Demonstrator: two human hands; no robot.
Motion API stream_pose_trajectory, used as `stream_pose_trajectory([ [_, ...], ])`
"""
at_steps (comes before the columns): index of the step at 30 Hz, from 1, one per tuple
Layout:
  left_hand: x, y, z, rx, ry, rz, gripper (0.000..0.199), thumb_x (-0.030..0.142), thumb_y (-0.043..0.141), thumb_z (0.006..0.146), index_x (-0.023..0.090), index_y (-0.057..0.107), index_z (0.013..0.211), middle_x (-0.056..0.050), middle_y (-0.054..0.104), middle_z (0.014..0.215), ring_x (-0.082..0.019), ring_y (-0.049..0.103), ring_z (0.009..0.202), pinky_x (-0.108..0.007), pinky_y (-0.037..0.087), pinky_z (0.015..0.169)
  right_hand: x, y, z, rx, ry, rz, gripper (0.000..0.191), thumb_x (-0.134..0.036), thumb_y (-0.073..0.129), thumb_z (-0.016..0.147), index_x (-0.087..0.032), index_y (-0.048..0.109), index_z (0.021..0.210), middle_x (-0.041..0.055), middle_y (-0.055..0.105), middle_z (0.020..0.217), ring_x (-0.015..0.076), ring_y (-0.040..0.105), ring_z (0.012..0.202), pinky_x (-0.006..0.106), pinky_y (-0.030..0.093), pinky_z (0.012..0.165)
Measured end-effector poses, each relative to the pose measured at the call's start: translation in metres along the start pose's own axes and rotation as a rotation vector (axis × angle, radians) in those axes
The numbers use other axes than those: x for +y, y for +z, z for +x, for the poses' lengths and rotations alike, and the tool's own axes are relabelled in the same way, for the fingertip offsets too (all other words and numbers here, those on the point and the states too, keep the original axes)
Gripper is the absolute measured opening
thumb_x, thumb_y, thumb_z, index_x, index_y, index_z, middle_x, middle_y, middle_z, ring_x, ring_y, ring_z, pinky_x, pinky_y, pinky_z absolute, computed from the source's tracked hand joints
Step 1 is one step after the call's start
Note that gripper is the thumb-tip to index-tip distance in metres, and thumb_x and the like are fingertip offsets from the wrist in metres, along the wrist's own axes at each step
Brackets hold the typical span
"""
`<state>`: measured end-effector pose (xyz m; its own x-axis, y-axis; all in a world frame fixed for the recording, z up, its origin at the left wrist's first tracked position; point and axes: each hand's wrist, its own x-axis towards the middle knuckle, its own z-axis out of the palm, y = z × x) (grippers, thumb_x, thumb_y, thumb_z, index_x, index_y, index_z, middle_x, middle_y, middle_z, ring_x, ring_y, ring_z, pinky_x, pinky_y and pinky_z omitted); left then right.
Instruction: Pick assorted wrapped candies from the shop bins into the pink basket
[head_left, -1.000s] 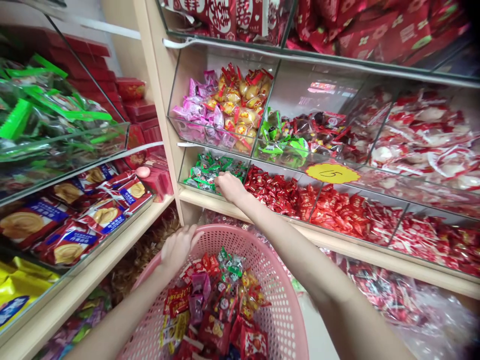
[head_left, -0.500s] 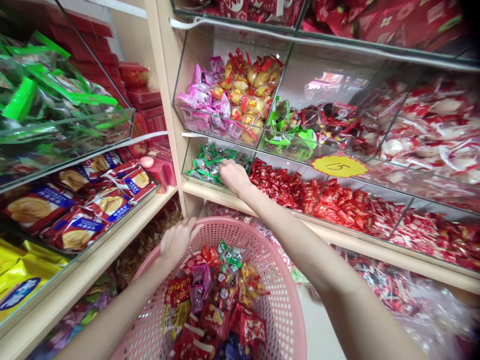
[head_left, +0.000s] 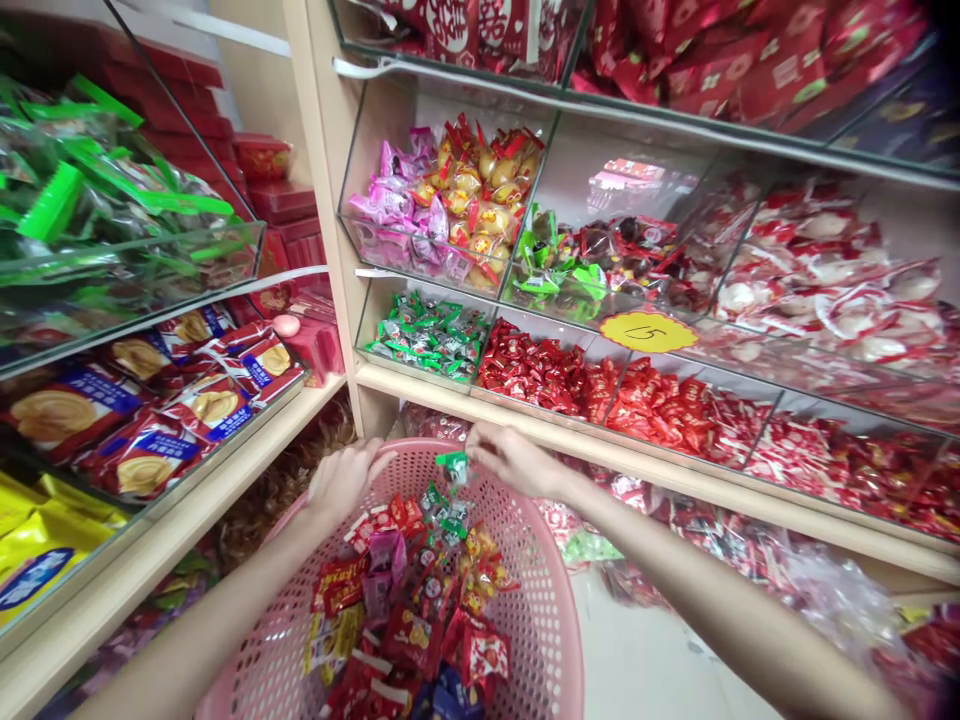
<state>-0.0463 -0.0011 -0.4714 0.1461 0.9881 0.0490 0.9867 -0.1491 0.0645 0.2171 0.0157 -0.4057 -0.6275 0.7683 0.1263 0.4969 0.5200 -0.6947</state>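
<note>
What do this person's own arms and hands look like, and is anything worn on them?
The left hand and right hand are bare: no glove, ring or watch shows. Both forearms are uncovered, with no sleeve, cable or marking visible.

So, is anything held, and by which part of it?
The left hand holds the basket by its rim. At the right hand, a green candy: held or falling, I cannot tell.
</note>
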Motion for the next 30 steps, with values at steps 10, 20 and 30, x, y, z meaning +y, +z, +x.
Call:
stream_pose_trajectory([
  [10, -0.010, -0.003, -0.007, 0.030, 0.016, -0.035, 0.046, 0.045, 0.022, 0.098, 0.020, 0.060, 0.106, -0.009, 0.069, 0.105, -0.027, 0.068, 0.090, -0.033, 0.048, 0.067, 0.070, 0.097, -0.022, -0.119, 0.411, 0.278, 0.016, -0.016, 0.038, 0.088, -0.024, 0.037, 0.074, -0.0088, 0.050, 0.044, 0.0128, 0.057, 0.042, 0.020, 0.040, 0.042],
  [20, -0.004, -0.006, -0.009, 0.013, -0.019, -0.005, 0.047, 0.044, 0.021, 0.098, 0.019, 0.060, 0.106, -0.010, 0.068, 0.106, -0.026, 0.067, 0.092, -0.032, 0.049, 0.068, 0.051, 0.105, -0.018, 0.115, 0.443, -0.112, 0.010, -0.020, 0.045, 0.090, -0.017, 0.054, 0.087, 0.0110, 0.068, 0.079, 0.0218, 0.065, 0.074, 0.029, 0.042, 0.062],
  [30, -0.005, 0.009, 0.000, -0.008, 0.002, -0.021, 0.038, 0.041, 0.031, 0.097, 0.020, 0.060, 0.111, -0.010, 0.068, 0.111, -0.025, 0.067, 0.097, -0.032, 0.050, 0.074, 0.036, 0.075, -0.130, 0.739, 0.645, 0.013, 0.041, -0.048, 0.042, 0.088, -0.022, 0.052, 0.117, 0.0155, 0.063, 0.112, 0.0264, 0.065, 0.087, 0.044, 0.052, 0.079],
])
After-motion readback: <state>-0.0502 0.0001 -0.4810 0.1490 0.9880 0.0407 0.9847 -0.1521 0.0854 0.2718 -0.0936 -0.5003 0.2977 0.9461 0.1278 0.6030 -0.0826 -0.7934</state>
